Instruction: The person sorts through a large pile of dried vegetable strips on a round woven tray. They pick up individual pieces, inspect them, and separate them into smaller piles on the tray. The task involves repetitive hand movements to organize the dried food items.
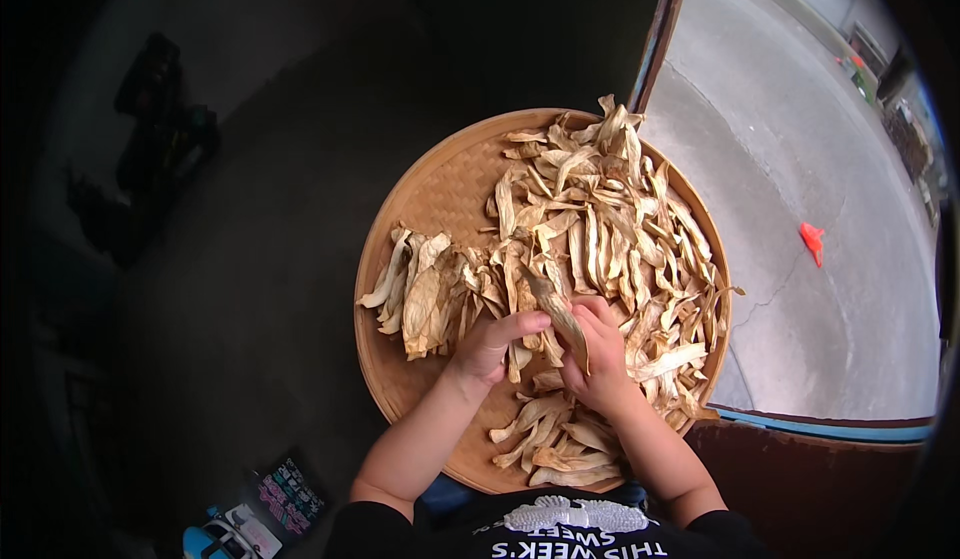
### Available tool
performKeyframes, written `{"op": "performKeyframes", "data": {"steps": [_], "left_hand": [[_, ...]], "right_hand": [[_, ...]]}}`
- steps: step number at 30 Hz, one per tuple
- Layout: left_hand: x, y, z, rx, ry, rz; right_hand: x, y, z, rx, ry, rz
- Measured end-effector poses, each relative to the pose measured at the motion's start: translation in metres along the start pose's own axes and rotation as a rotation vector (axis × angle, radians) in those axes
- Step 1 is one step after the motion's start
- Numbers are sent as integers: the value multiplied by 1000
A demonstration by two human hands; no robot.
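A round woven bamboo tray [442, 176] lies before me, with many pale dried strips [600, 251], apparently dried vegetable, spread over its right side. My right hand [600, 353] grips one long dried strip [556, 308] between thumb and fingers. My left hand [491, 345] is beside it, its thumb reaching to that strip and its fingers curled against a bunch of hanging strips [517, 296]; what they hold is partly hidden. From there a dense row of strips [427, 296] runs to the tray's left side. A looser pile [562, 439] lies near the tray's front edge.
Dark wooden panels with blue edging [825, 425] stand behind and right of the tray. A red scrap [812, 242] lies on the grey concrete floor [757, 184]. At lower left are a blue object [206, 542] and a dark printed item [289, 495]. Dark shapes stand at far left.
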State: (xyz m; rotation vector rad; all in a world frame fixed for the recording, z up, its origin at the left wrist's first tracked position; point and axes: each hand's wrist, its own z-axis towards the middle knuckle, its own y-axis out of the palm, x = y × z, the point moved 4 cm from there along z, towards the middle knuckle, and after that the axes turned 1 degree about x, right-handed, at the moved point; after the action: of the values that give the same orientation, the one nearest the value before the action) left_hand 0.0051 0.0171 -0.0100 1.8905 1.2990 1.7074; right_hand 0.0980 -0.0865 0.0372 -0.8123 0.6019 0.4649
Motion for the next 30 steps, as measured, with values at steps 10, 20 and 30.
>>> {"op": "performKeyframes", "data": {"steps": [10,20,30], "left_hand": [[0,-3,3,217,73,68],[10,28,0,-27,129,136],[4,15,4,-10,141,148]], "right_hand": [[37,-3,-14,126,628,953],[41,1,-16,81,812,1192],[36,6,-14,45,670,1003]]}}
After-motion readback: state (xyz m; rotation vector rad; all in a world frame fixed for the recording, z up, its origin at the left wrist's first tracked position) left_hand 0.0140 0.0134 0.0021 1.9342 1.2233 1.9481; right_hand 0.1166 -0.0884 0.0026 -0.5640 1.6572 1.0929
